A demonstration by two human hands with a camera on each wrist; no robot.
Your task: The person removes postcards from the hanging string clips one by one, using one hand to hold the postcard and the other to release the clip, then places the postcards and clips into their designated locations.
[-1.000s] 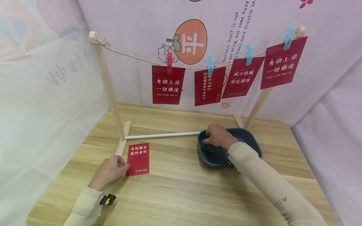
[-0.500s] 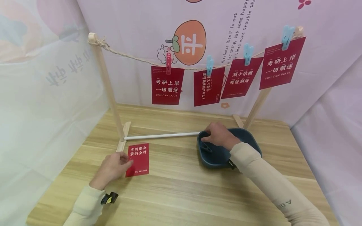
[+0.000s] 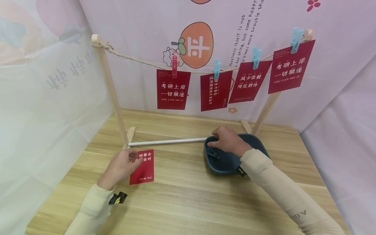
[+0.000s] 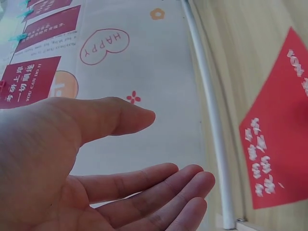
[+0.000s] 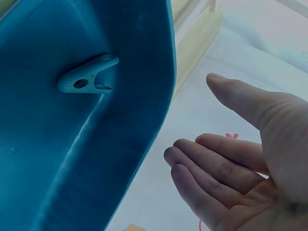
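My left hand [image 3: 121, 166], fingers loosely spread, hovers over the left part of a red card [image 3: 146, 173] with white lettering that lies on the table. In the left wrist view nothing sits between thumb and fingers, and the card [image 4: 284, 139] is off to the right. My right hand [image 3: 229, 141] is above the left side of a dark blue basin [image 3: 218, 170], thumb apart from the fingers and nothing held. Inside the basin lies a clothespin [image 5: 86, 77], blue-looking in the right wrist view, below the thumb in the head view.
A twine line [image 3: 138, 59] runs between two wooden posts [image 3: 113, 94]. Several red cards [image 3: 173, 93] hang from it, one by a red clothespin [image 3: 174, 67], others by light blue clothespins [image 3: 216, 69]. A white rod [image 3: 167, 141] joins the post feet, low behind the card.
My left hand has let go of the card's left edge and risen up and rightward over it. The right hand has lifted slightly, showing more of the clothespin in the basin.
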